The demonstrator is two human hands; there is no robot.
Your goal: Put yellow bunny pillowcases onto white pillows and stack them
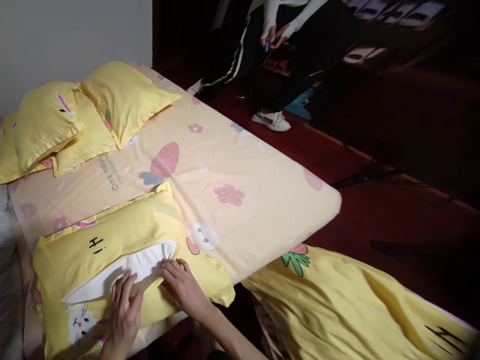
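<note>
A yellow pillow [112, 240] with "Hi" and a rabbit print lies at the near left corner of the bed. White inner fabric [123, 272] shows through its slit opening. My left hand [125, 312] lies flat on the pillowcase just below the opening, fingers stretched out. My right hand [182, 287] presses on the pillowcase at the right end of the opening, fingers bent and touching the white fabric.
The bed sheet [243, 170] is pale yellow with carrots and flowers. Two yellow pillows [86, 112] lie at the far left by the wall. A yellow quilt [348, 310] is on the dark red floor at right. Another person [285, 35] crouches beyond the bed.
</note>
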